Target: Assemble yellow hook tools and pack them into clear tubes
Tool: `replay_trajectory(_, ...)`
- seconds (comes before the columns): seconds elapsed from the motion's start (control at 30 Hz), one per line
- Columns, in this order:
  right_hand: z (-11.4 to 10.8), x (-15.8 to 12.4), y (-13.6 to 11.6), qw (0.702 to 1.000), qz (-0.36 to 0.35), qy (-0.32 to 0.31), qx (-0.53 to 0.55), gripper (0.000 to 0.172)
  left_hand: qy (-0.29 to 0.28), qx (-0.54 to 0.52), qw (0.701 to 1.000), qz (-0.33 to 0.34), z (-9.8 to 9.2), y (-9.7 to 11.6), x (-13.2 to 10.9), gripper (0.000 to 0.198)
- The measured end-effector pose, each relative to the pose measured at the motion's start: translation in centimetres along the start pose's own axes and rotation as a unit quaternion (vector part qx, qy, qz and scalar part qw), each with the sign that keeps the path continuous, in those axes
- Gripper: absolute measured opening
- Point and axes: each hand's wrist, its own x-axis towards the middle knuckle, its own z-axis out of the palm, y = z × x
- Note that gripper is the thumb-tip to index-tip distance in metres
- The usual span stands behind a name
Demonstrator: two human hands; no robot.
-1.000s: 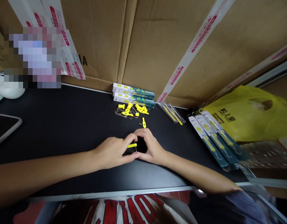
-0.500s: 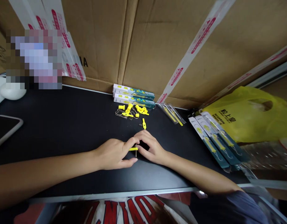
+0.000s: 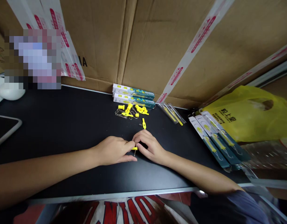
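My left hand [image 3: 114, 151] rests on the black table [image 3: 64, 124] and pinches a small yellow plastic piece [image 3: 134, 148]. My right hand [image 3: 150, 147] meets it fingertip to fingertip, pinching a thin metal pin [image 3: 135, 152] that points down beside the yellow piece. Both hands are closed around these parts at the table's middle. Just beyond the hands lies a single yellow part [image 3: 143, 123], and farther back a small pile of yellow parts and wire hooks [image 3: 131, 111].
Two teal boxes [image 3: 133, 95] lie against the cardboard wall [image 3: 157, 40]. Clear sleeves [image 3: 172, 112] and teal packaged tools [image 3: 214, 137] lie to the right beside a yellow bag [image 3: 248, 112]. A phone [image 3: 5, 127] lies at the left edge.
My fingers have drawn closer together. The yellow piece is now mostly covered by my left fingers, and the gap between my two hands has closed.
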Motion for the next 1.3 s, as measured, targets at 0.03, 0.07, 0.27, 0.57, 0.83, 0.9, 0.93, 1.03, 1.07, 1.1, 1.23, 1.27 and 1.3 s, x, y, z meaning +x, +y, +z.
replay_trajectory(0.03,0.0,0.0,0.0,1.0,0.001,-0.001,-0.002,0.008,0.0,0.008,1.0,0.002,0.1,0.0,0.0,0.04)
replay_trajectory(0.07,0.0,0.0,0.0,1.0,0.003,-0.002,-0.005,0.008,0.0,0.017,1.0,0.002,0.1,0.0,0.0,0.041)
replay_trajectory(0.27,0.1,0.0,0.2,1.0,0.015,0.001,-0.013,0.008,-0.018,0.05,0.999,-0.003,0.1,0.0,0.2,0.036)
replay_trajectory(0.57,0.0,0.0,0.3,0.999,0.028,0.024,0.032,0.011,0.004,0.048,0.999,-0.001,-0.2,-0.1,0.0,0.037)
replay_trajectory(0.83,-0.3,0.3,1.1,0.943,0.166,0.131,0.257,0.025,0.043,-0.246,0.953,-0.174,-2.0,-1.9,0.7,0.037)
replay_trajectory(0.9,-0.3,0.3,1.5,0.926,0.186,0.155,0.288,0.025,0.028,-0.455,0.865,-0.212,-2.3,-2.5,1.1,0.04)
replay_trajectory(0.93,-0.2,0.3,1.7,0.919,0.194,0.168,0.3,0.024,0.016,-0.543,0.807,-0.23,-2.4,-2.8,1.2,0.043)
replay_trajectory(1.03,-0.1,0.3,2.1,0.897,0.215,0.195,0.333,0.023,0.004,-0.685,0.688,-0.241,-2.8,-3.6,1.5,0.05)
replay_trajectory(1.07,-0.1,0.3,2.1,0.892,0.221,0.199,0.34,0.023,0.006,-0.713,0.66,-0.237,-2.9,-3.8,1.5,0.053)
replay_trajectory(1.1,-0.1,0.3,2.2,0.89,0.226,0.2,0.342,0.024,0.012,-0.737,0.635,-0.232,-3.0,-4.0,1.4,0.055)
replay_trajectory(1.23,-0.2,0.3,2.2,0.894,0.233,0.188,0.332,0.024,0.033,-0.81,0.547,-0.21,-3.2,-4.6,1.2,0.064)
replay_trajectory(1.27,-0.2,0.3,2.2,0.897,0.232,0.184,0.327,0.023,0.037,-0.822,0.53,-0.204,-3.2,-4.7,1.2,0.067)
replay_trajectory(1.3,-0.2,0.4,2.1,0.902,0.23,0.177,0.321,0.023,0.041,-0.833,0.515,-0.198,-3.2,-4.7,1.2,0.069)
